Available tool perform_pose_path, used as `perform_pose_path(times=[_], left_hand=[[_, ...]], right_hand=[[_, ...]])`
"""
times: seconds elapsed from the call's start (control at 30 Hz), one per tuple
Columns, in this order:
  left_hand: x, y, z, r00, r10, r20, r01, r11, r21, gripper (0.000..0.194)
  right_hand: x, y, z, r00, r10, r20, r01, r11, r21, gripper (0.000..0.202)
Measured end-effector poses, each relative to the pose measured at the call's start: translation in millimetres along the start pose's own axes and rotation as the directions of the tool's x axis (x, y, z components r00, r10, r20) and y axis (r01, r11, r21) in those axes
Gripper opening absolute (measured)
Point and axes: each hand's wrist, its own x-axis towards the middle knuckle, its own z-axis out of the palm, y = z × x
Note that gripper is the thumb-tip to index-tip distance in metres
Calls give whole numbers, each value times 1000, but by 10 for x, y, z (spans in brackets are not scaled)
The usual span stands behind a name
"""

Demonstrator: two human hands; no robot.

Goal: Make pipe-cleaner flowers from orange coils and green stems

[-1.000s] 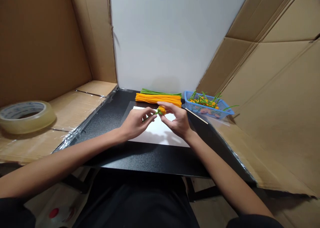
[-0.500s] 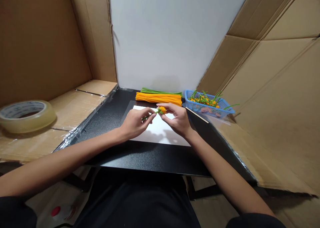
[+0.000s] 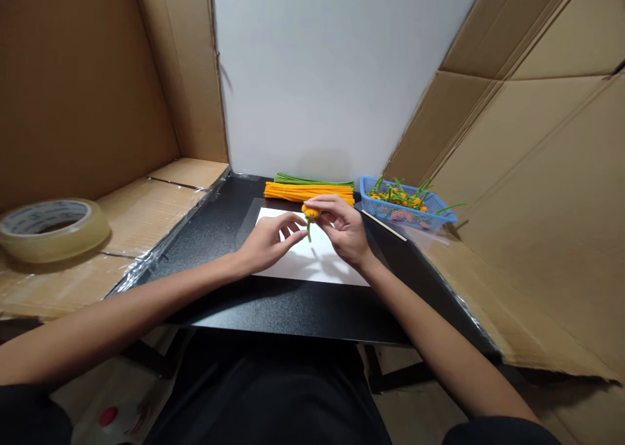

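Note:
In the head view, my right hand [image 3: 347, 231] pinches the head of a small orange pipe-cleaner flower [image 3: 311, 212]. The flower stands upright above a white sheet of paper [image 3: 293, 267], its short green stem pointing down. Beside the stem is my left hand [image 3: 273, 238], thumb and fingers apart; the thumb tip is close to the stem, and I cannot tell if it touches. Behind the hands lie a bundle of orange pipe cleaners [image 3: 303, 191] and a bundle of green ones [image 3: 312, 179].
A blue plastic basket [image 3: 371, 205] of orange and green flowers sits at the back right, with a thin pale stick [image 3: 385, 226] in front. A roll of clear tape [image 3: 58, 240] rests on cardboard at the left. Cardboard walls [image 3: 537, 204] flank the black table [image 3: 293, 308].
The flower has turned from lying sideways, stem toward my left hand, to upright with the stem down. My left fingers have let go of the stem and spread.

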Motion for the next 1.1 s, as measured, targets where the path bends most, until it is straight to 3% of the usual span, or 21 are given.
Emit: perform_pose_path(times=[0.17,0.4,0.53,0.63,0.73,0.93,1.1], left_hand=[[23,-5,-13,991,23,-135,-29,999,-40,30],[48,-42,-22,983,16,-184,-29,998,-64,31],[57,-83,-51,933,148,-327,-142,989,43,31],[60,-85,-74,893,292,-342,-256,955,148,26],[49,-75,-73,875,355,-329,-304,932,198,24],[24,-118,-19,889,326,-322,-254,936,245,30],[70,-139,-61,917,194,-348,-158,979,131,34]], right_hand=[[-20,-33,59,996,3,86,-2,1000,-9,29],[-27,-71,51,985,135,110,-136,991,-1,32],[-33,-65,66,975,168,143,-179,982,65,27],[-44,-58,100,972,188,137,-206,970,126,26],[-45,-77,118,981,154,120,-169,977,129,22],[-49,-98,92,987,68,148,-73,997,32,18],[-64,-73,139,966,178,185,-193,979,66,32]])
